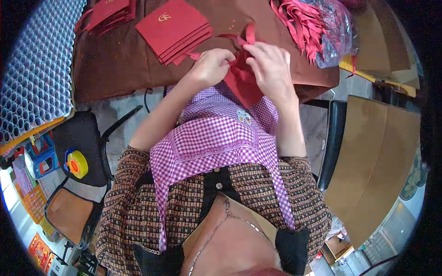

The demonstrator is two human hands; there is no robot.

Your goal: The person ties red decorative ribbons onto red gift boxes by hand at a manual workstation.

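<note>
A red fabric piece that looks like a pouch [246,87] hangs at the table edge between my hands, its lower corner over the apron. My left hand [212,68] is closed at its left upper side, with a short ribbon end poking out beside the knuckles. On the other side my right hand [271,69] pinches the upper part, where a red ribbon [250,33] loops up above the fingers. The fingertips partly cover the pinched fabric. Just left lies a fanned stack of red squares [172,27] with a gold mark on top.
Another red stack [109,14] lies at the back left of the brown-covered table [115,69]. A bundle of red ribbons [304,25] rests on clear plastic [338,34] at right. Rows of tubes [37,69] stand left. A chair [83,152] holds yellow tape [77,164]; cardboard [373,165] leans right.
</note>
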